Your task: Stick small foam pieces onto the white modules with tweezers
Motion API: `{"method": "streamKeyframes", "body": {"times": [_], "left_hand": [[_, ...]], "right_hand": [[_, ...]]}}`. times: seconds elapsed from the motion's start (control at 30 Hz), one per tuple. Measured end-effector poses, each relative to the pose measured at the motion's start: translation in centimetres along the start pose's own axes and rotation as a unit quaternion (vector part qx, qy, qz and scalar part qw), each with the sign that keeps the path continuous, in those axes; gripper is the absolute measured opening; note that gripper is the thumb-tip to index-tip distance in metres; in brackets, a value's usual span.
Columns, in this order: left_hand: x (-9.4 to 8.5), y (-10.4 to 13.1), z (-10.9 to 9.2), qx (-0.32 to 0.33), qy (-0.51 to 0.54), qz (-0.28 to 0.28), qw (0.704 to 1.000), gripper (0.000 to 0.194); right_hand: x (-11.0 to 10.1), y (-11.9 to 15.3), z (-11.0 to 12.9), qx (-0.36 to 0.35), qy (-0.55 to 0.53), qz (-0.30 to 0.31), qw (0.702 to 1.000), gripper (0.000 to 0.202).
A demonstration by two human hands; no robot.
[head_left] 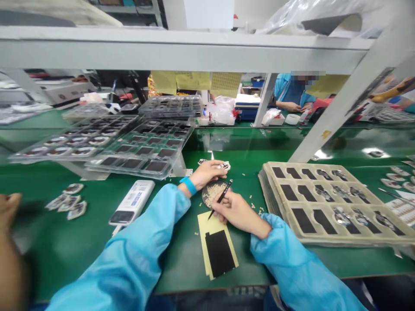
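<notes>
My left hand [208, 172], with a blue band at its wrist, is closed around a small white and silver part [224, 165] just beyond a round dish [207, 186]. My right hand [238, 211] grips black tweezers [223, 195], whose tip points down toward a yellow backing sheet [203, 222]. On that sheet lies a black adhesive-looking piece [221, 254]. Many tiny beige pieces [214, 192] fill the dish, and some are scattered on the green mat beside it. Another small part [202, 161] shows beyond my left hand.
On the right stands a stack of beige trays [304, 239] with black pieces and metallic parts. Clear trays [136, 162] rest at the upper left. A white device [133, 203] and several small parts [69, 201] lie left. Another person's hand [8, 211] is at the left edge.
</notes>
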State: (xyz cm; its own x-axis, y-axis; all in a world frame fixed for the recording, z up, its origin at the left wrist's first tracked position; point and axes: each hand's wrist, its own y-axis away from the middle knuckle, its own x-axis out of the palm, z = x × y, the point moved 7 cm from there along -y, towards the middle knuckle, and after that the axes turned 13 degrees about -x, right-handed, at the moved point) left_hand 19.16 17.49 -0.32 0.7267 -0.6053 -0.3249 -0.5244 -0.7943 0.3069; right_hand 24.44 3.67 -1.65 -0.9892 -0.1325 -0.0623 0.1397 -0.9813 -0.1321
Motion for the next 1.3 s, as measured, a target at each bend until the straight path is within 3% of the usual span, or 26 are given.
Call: {"method": "streamKeyframes", "body": {"times": [0.07,0.17,0.3,0.57,0.8,0.9,1.07,1.3], "left_hand": [[-1.2,4.4,1.8,-0.015,0.065,0.041,0.997,0.055],[-1.7,9.8,4.8,-0.065,0.183,0.163,0.967,0.048],[-1.0,12.9,7.7,-0.094,0.124,0.216,0.964,0.036],[0.3,13.0,8.3,-0.059,0.020,0.166,0.984,0.019],[0.1,13.3,8.1,-0.039,-0.027,0.139,0.989,0.022],[0.1,13.1,8.2,-0.045,-0.027,0.135,0.989,0.024],[0.1,13.0,8.6,-0.034,-0.041,0.132,0.990,0.026],[-0.1,13.0,8.7,-0.018,-0.054,0.122,0.991,0.025]], "right_hand": [[1.0,0.3,0.4,-0.022,0.046,0.058,0.997,0.019],[1.4,0.7,0.7,-0.049,0.108,0.086,0.989,0.014],[1.2,0.8,0.0,-0.033,0.135,0.083,0.987,0.018],[1.6,0.9,-0.3,-0.038,0.160,0.108,0.980,0.019],[1.6,1.1,0.3,-0.045,0.168,0.120,0.977,0.018],[1.2,1.0,1.6,-0.098,0.164,0.084,0.978,0.016],[1.2,1.1,2.9,-0.201,0.227,0.044,0.952,0.007],[1.6,1.2,2.8,-0.226,0.228,0.055,0.945,0.007]]}}
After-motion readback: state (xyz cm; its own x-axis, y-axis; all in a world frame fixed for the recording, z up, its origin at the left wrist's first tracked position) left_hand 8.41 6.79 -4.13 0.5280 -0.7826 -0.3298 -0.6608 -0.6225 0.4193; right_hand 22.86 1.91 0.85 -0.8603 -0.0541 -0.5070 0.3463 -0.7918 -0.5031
